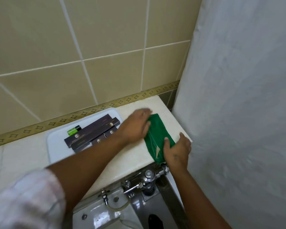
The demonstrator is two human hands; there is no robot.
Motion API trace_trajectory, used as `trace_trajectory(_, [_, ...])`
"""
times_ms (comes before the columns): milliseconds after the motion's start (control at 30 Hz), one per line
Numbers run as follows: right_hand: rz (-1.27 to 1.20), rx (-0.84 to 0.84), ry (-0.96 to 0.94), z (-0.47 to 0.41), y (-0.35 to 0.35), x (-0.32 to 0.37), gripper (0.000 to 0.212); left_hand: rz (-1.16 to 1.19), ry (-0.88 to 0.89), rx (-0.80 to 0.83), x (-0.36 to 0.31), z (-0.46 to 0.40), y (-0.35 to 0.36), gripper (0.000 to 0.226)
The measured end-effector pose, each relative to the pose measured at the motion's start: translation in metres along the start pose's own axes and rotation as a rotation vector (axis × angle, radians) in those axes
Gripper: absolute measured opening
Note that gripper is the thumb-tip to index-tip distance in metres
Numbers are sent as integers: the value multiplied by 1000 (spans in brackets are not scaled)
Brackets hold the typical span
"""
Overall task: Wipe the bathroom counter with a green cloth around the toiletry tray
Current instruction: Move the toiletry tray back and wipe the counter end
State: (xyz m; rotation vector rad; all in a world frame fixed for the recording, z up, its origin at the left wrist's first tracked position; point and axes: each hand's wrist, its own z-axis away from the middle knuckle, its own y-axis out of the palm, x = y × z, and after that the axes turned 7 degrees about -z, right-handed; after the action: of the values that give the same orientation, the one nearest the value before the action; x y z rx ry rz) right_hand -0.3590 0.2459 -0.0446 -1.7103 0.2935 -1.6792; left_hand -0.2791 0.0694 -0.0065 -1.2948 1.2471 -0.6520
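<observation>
A folded green cloth lies on the cream bathroom counter, near its right end. My left hand rests on the cloth's far left edge, fingers spread and blurred. My right hand grips the cloth's near end at the counter's front edge. Just left of my left hand sits the white toiletry tray, holding several dark long boxes and a small green bottle. My left forearm crosses over the tray's near right corner.
Beige tiled wall with a patterned border runs behind the counter. A white shower curtain hangs close on the right. Below the counter's front edge are a chrome flush valve and a toilet.
</observation>
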Motion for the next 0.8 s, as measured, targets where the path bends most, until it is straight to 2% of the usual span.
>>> trace_trajectory(67, [-152, -30, 266, 11, -2, -5, 77, -13, -193, 227, -4, -49, 1, 63])
trace_trajectory(133, [-290, -28, 474, 12, -3, -8, 70, -117, -282, 411, -6, -74, 6, 59])
trace_trajectory(233, [-644, 105, 672, 2, -7, -10, 40, -74, -339, 515, -15, -85, 13, 47])
trace_trajectory(300, [-674, 196, 745, -6, -14, -12, 24, -31, -378, 542, -20, -86, 15, 38])
trace_trajectory(400, [-501, 252, 691, -15, -31, -10, 30, 79, -438, 521, -24, -79, 0, 21])
trace_trajectory(500, [-356, 213, 577, -27, -52, 9, 41, 289, -562, 439, -16, -53, -26, 24])
trace_trajectory(567, [-307, 212, 401, -30, -62, 39, 40, 526, -710, 315, -7, -19, -50, 28])
trace_trajectory(633, [-355, 274, 237, -35, -62, 83, 37, 825, -867, 131, 2, 28, -77, 23])
trace_trajectory(700, [-338, 477, 79, -25, -41, 136, 31, 1036, -1005, -84, 9, 98, -101, 13])
trace_trajectory(800, [-128, 802, -182, 14, 18, 213, 26, 1243, -1182, -324, -1, 210, -115, 18])
